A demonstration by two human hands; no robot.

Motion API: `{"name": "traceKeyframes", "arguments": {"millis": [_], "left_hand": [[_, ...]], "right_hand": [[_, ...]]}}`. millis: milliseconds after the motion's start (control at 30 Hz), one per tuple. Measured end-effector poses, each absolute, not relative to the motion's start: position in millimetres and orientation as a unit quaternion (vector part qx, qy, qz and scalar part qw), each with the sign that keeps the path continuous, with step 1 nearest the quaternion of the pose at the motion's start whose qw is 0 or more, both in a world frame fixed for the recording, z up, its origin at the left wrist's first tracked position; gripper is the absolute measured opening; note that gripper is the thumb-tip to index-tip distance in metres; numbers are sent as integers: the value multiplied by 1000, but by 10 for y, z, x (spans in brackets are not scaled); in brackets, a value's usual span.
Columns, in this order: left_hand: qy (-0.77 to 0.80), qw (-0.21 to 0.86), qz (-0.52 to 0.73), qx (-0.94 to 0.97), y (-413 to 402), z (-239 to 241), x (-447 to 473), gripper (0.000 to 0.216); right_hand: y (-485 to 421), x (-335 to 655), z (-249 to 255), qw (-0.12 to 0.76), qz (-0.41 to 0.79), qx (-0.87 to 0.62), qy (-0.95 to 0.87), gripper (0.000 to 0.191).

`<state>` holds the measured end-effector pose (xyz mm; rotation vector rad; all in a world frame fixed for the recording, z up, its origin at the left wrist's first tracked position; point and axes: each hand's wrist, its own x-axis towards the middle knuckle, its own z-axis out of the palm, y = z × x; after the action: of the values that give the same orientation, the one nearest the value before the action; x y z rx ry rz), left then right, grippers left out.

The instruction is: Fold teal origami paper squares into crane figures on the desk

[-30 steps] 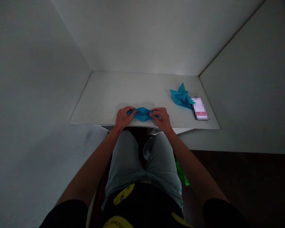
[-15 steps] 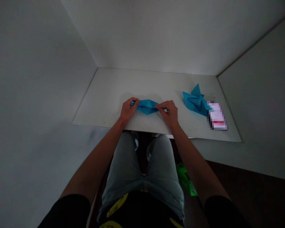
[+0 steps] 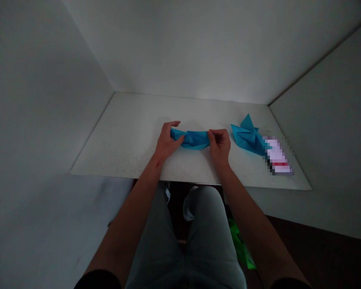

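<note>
A long piece of folded blue paper (image 3: 196, 139) lies between my two hands just above the white shelf. My left hand (image 3: 166, 141) is around its left end, with the thumb pressed on the near face and the index finger stretched out beyond the far edge. At the right end my right hand (image 3: 220, 145) pinches the paper between thumb and fingers. The underside is hidden. To the right of that hand rests a blue origami boat (image 3: 249, 137) with a raised pointed peak.
A pixelated phone (image 3: 278, 156) lies against the boat's right end. The white shelf (image 3: 120, 132) meets walls at the back and both sides. Below its front edge are my legs (image 3: 204, 216) and a green bag (image 3: 240, 245) on the dark floor.
My left thumb has slid right along the paper, and its index finger has lifted away. The paper has turned to show a broader, wider face. The view has shifted slightly.
</note>
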<state>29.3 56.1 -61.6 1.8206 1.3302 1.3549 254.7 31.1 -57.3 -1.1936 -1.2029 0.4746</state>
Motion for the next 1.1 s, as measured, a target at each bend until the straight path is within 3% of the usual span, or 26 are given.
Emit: {"name": "traceKeyframes", "arguments": {"millis": [200, 333, 467, 567, 700, 967, 1100], "left_hand": [[453, 275, 493, 690, 538, -563, 278, 50], [466, 291, 491, 676, 538, -495, 280, 14], [514, 315, 507, 616, 564, -505, 268, 38], [517, 316, 546, 578, 587, -543, 258, 44], [520, 303, 581, 547, 582, -534, 247, 49], [365, 328, 509, 707, 403, -426, 312, 29], [356, 359, 472, 722, 384, -513, 372, 50]], "right_hand": [[377, 2622, -579, 673, 170, -530, -486, 39], [406, 2671, -586, 683, 166, -527, -477, 39], [390, 2690, -595, 645, 181, -530, -521, 42], [357, 2681, -605, 587, 207, -549, -557, 50], [359, 2665, -639, 541, 234, -581, -562, 32], [462, 2701, -724, 586, 228, -583, -514, 23], [482, 2704, -749, 595, 211, -561, -536, 31]]}}
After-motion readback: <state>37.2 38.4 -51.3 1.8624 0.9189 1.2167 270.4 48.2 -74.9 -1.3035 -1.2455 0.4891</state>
